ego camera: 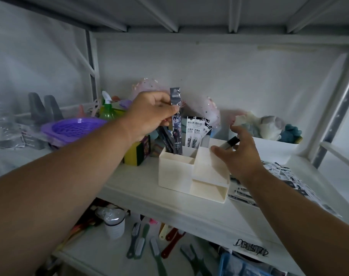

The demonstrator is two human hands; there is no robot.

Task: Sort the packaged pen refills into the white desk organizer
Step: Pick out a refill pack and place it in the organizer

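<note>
A white painted shelf (141,188) carries a white plastic desk organizer (175,174) with open compartments. Upright in its rear compartments stand white packaged pen refills (197,132). The left hand (149,114) pinches a tall dark illustrated refill packet (176,124), its lower end inside the organizer's back-left compartment. The right hand (239,154) hovers over the organizer's right side, fingers spread, near a black and silver marker (230,143).

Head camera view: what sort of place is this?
Probably a household storage corner: a white metal shelving rack crowded with a purple plastic basket, a green spray bottle and scrub brushes below.
</note>
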